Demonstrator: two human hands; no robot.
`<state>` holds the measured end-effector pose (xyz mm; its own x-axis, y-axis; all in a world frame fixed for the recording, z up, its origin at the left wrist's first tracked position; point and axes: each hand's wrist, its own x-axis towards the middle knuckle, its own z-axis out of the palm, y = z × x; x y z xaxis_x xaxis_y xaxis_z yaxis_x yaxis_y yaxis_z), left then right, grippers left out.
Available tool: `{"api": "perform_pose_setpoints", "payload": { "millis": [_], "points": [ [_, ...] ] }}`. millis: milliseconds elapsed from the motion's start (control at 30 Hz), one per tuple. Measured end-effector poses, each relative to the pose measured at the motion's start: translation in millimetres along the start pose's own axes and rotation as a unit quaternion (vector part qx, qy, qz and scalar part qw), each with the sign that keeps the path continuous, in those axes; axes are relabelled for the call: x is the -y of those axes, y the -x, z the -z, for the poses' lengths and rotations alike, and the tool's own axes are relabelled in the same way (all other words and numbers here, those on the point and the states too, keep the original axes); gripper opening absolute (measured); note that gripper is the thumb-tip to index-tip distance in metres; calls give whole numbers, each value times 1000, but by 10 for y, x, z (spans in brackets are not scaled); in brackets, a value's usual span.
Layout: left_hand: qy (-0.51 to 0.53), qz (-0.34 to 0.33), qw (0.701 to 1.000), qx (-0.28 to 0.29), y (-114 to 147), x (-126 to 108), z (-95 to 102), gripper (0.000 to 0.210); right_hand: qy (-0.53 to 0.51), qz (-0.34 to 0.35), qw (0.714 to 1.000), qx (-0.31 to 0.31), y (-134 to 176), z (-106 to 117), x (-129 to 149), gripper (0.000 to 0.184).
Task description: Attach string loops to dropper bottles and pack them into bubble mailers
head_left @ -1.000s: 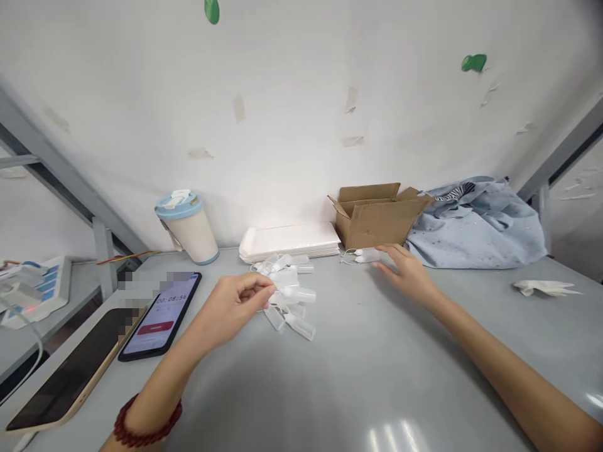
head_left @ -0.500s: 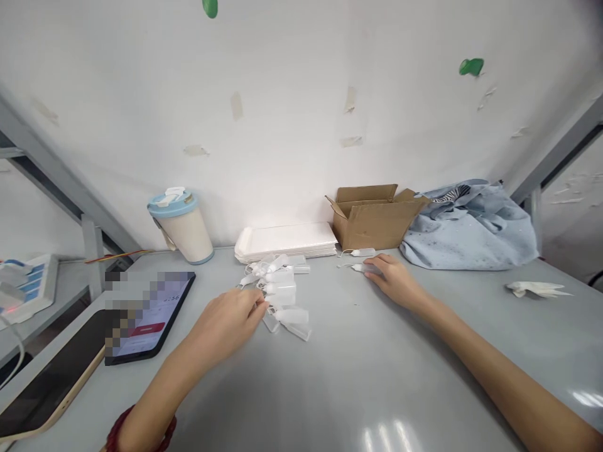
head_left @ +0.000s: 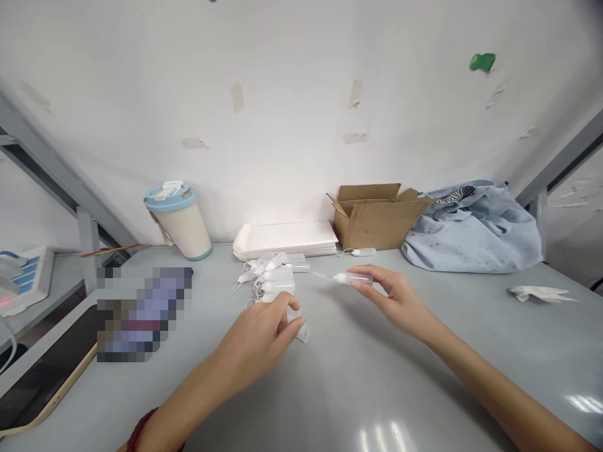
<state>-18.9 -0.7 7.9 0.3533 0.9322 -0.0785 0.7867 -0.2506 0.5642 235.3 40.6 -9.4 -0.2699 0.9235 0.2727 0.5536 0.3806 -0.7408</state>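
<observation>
My right hand [head_left: 396, 298] pinches a small clear plastic dropper bottle [head_left: 351, 278] between thumb and fingers. The bottle lies sideways above the table, its white tip towards the left, with a thin strand trailing from it. My left hand [head_left: 264, 333] hovers at the near side of a pile of similar bottles [head_left: 277, 275]; its thumb and index finger are apart, and I see nothing gripped between them. The hand hides some of the pile's front bottles. One more bottle [head_left: 364, 252] lies by itself before the cardboard box [head_left: 377, 225].
White padded envelopes [head_left: 287, 237] are stacked against the wall behind the pile. A lidded cup [head_left: 183, 226] and two phones, one a black-screened phone [head_left: 51, 367], are on the left. To the right sit a blue cloth bag [head_left: 475, 235] and a crumpled tissue [head_left: 541, 293].
My right hand has lifted a bottle off the table and brought it slightly left and nearer. My left hand has shifted right and nearer, its thumb and index finger parting.
</observation>
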Motion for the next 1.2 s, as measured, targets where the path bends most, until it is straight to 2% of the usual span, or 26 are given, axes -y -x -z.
{"api": "perform_pose_setpoints", "payload": {
  "millis": [133,233,367,600,867,1200],
  "points": [
    [38,2,999,-22,-17,4,-9,37,-27,31,999,25,81,-75,96,24],
    [56,-8,998,-22,-19,10,-22,37,-44,58,997,38,116,-112,134,21],
    [36,-33,999,-22,-14,9,-55,27,-32,97,995,23,129,-144,143,20],
    [-1,-80,997,-21,-9,-17,-95,30,10,214,977,-8,123,-200,134,22],
    [-28,-114,993,-21,-4,12,-149,32,-21,197,980,-8,150,-203,172,21],
    [-40,-118,992,-19,4,6,-156,32,-28,210,977,19,179,-215,232,22]
  ]
}}
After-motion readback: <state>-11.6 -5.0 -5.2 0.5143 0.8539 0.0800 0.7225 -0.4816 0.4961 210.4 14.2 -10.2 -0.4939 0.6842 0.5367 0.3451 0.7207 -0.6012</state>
